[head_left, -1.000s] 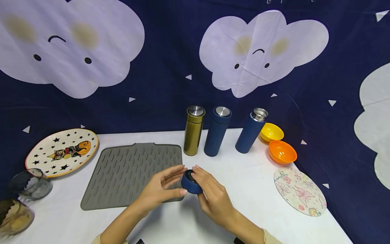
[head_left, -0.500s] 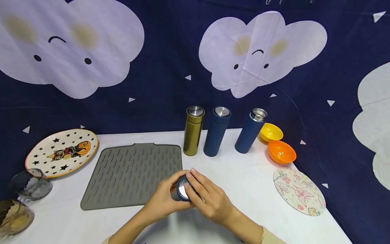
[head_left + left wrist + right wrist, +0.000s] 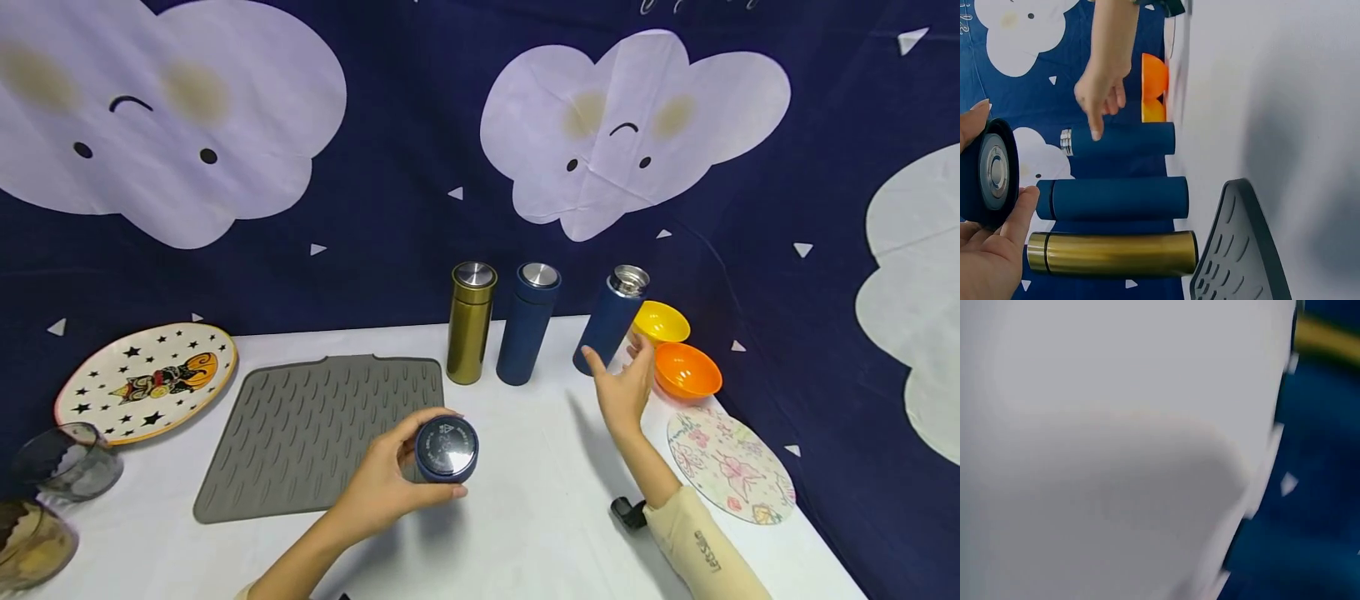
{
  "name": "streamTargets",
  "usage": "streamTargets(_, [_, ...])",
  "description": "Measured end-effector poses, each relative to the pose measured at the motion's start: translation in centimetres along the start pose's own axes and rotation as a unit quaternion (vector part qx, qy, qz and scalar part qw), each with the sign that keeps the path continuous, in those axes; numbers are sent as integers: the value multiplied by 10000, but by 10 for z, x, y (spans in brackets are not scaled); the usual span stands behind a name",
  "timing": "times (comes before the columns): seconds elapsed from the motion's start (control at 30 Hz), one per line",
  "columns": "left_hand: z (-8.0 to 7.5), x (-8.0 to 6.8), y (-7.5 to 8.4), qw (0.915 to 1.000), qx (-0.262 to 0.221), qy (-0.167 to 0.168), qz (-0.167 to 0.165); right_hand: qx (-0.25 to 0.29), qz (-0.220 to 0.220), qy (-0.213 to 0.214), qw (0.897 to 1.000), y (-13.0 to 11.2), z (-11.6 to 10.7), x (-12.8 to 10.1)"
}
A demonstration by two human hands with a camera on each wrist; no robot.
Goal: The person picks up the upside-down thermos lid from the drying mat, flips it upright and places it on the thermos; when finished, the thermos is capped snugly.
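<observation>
My left hand [image 3: 382, 483] grips a dark blue bottle lid [image 3: 447, 448] by its sides, above the mat's right corner. The lid's glossy top shows in the head view; in the left wrist view the lid's inner side [image 3: 997, 172] shows its round metal centre. My right hand [image 3: 626, 387] is stretched out with thumb and fingers apart, in front of a blue bottle [image 3: 602, 329] with a bare metal neck. Whether it touches that bottle, I cannot tell. Left of this bottle stand a capped blue bottle [image 3: 527, 329] and a capped gold bottle [image 3: 469, 333].
A grey drying mat [image 3: 322, 433] lies left of centre. Behind it leans a star-patterned plate [image 3: 105, 379], near two glass cups [image 3: 82, 462]. To the right are a yellow bowl [image 3: 663, 321], an orange bowl [image 3: 687, 371] and a flowered round mat [image 3: 731, 467]. The right wrist view is blurred.
The lid has been turned so its glossy top faces up. My right hand has let go of it and moved right and forward to the uncapped bottle; my left hand keeps the lid.
</observation>
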State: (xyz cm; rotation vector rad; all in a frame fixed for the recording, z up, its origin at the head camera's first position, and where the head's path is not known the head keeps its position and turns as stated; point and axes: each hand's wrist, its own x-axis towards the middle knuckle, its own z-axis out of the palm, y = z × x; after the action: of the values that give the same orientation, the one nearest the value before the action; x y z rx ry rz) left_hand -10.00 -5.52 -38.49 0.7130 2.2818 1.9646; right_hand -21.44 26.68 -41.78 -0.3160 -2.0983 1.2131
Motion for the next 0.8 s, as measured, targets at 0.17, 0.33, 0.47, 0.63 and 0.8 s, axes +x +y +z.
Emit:
streamTargets(0.17, [-2,-1,0,9999,-45,61,-94,-61,453,15,9990,24,6,40])
streamTargets(0.33, [-4,-2,1,9999,-48,98,-127,44,696,-238,9973,25,17,63])
streamTargets(0.47, [-6,-1,1,9998,-58,121,-127,-14,929,-208,9955,21,21,70])
streamTargets(0.63, [-9,8,8,9998,-55,200,-39,40,744,-181,9971,7,13,54])
streamTargets(0.8, [-13,29,24,9993,-198,287,120,314,258,-652,9970,-29,4,7])
